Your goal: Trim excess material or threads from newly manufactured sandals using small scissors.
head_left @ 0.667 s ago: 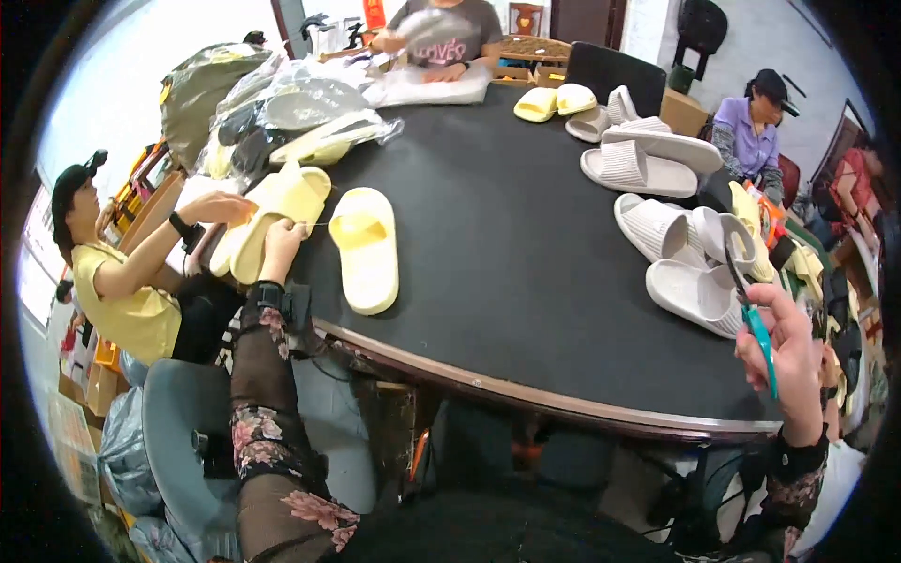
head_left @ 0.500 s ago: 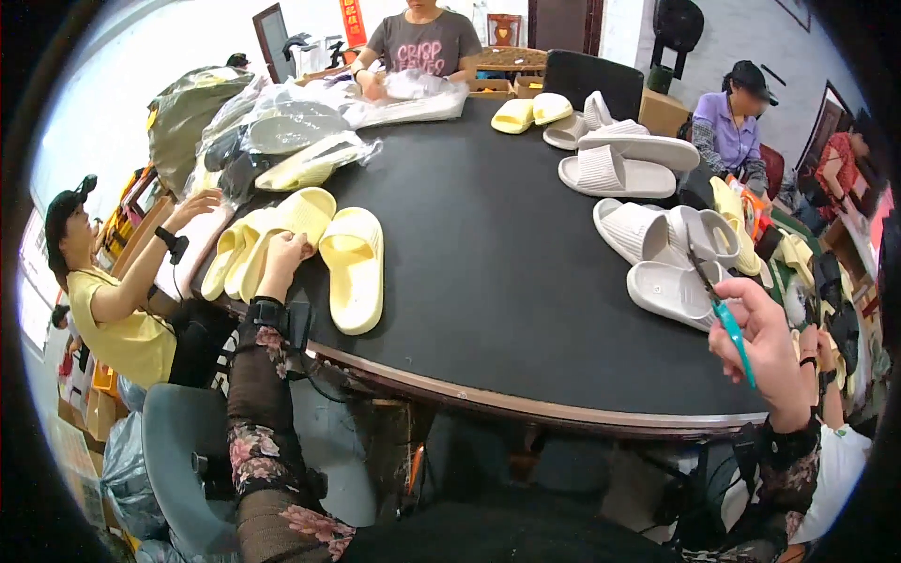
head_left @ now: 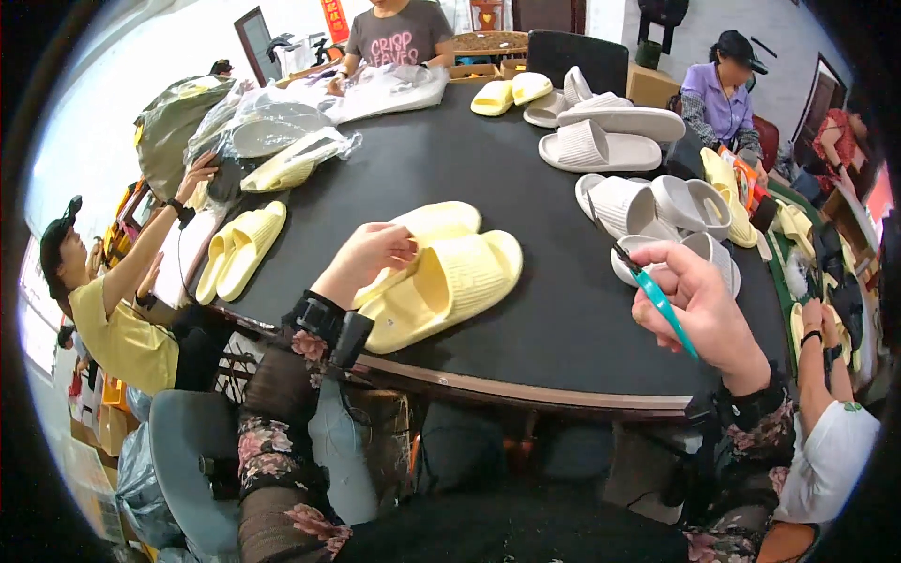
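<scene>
Left hand (head_left: 368, 258) rests on a pair of yellow slippers (head_left: 441, 281) lying side by side on the dark round bench (head_left: 526, 366), near its front edge; its fingers (head_left: 399, 251) are curled over the farther slipper's strap, pressing down on it. The pair's long axis runs diagonally — one end toward the person's lower left, the other toward the upper right. Right hand (head_left: 699, 310) is raised just above the bench edge, fingers closed around a teal-handled tool (head_left: 657, 296), its dark tip slanting up and left. White slippers (head_left: 657, 216) lie just beyond it — a second yellow pair (head_left: 239, 249) lies at the left rim.
</scene>
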`<act>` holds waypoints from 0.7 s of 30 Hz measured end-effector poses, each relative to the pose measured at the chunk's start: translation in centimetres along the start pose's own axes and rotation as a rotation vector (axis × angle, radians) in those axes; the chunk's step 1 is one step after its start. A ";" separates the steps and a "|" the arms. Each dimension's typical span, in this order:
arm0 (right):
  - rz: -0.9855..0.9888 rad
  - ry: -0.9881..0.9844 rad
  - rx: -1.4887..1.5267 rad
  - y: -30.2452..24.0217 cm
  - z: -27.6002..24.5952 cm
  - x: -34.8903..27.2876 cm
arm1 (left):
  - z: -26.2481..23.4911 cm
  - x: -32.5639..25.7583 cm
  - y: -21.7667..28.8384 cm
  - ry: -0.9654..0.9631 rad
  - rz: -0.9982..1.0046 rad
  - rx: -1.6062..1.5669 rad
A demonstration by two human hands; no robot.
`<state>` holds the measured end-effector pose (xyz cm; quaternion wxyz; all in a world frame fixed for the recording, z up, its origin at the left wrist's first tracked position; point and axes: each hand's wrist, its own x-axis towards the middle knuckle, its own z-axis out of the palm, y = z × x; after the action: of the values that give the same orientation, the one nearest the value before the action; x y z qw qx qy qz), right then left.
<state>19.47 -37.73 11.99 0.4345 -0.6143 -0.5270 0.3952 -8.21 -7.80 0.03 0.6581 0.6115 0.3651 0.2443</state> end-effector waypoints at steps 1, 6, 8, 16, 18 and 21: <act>-0.018 -0.014 0.007 0.2 0.1 0.4 | 0.5 -0.2 -0.2 0.022 0.047 0.137; -0.019 -0.040 0.057 2.3 1.0 1.6 | 1.6 -3.9 -1.9 0.398 0.365 0.740; 0.031 0.018 0.063 3.7 1.0 1.6 | 2.5 -7.6 -0.9 0.435 0.425 0.638; 0.120 0.022 -0.098 8.4 1.9 4.2 | -2.7 -18.7 -7.9 0.580 0.147 0.447; 0.066 -0.009 -0.086 9.3 1.5 4.1 | -4.1 -21.3 -11.8 0.614 -0.037 0.477; 0.130 -0.034 -0.150 9.6 2.8 4.9 | -7.2 -27.2 -20.1 0.502 -0.356 0.734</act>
<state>20.38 -33.15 1.89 0.3516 -0.6713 -0.5214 0.3924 -33.01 -26.83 -14.66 0.3218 0.6535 0.6740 0.1231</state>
